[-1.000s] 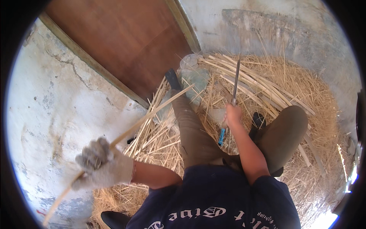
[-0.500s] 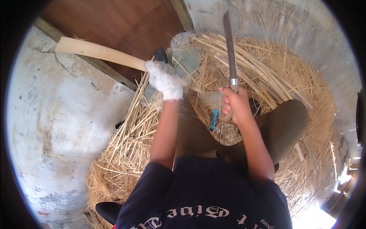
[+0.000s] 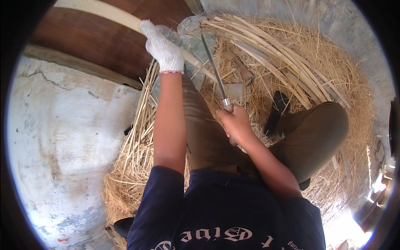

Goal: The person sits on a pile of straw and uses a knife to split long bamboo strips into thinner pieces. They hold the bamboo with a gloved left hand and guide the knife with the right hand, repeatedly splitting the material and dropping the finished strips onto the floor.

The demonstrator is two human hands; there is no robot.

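My left hand (image 3: pixel 163 46), in a white knit glove, grips a long pale bamboo strip (image 3: pixel 106 15) that runs from the upper left down toward my lap. My bare right hand (image 3: pixel 236 123) holds the handle of a long knife (image 3: pixel 213 68). Its blade points up and away, and it crosses the strip just right of the gloved hand. I sit on the ground with one leg stretched forward and the other knee (image 3: pixel 329 123) bent out to the right.
A curved bundle of split bamboo strips (image 3: pixel 287 62) lies ahead on a thick bed of straw shavings (image 3: pixel 333 46). A brown wooden door (image 3: pixel 104 50) and its sill stand at upper left. Cracked concrete floor (image 3: pixel 62 146) spreads on the left.
My gloved left hand has slid farther up the strip, away from my body. The knife has tilted from near upright to leaning left, meeting the strip. A second ago the strip was swung out to the lower left.
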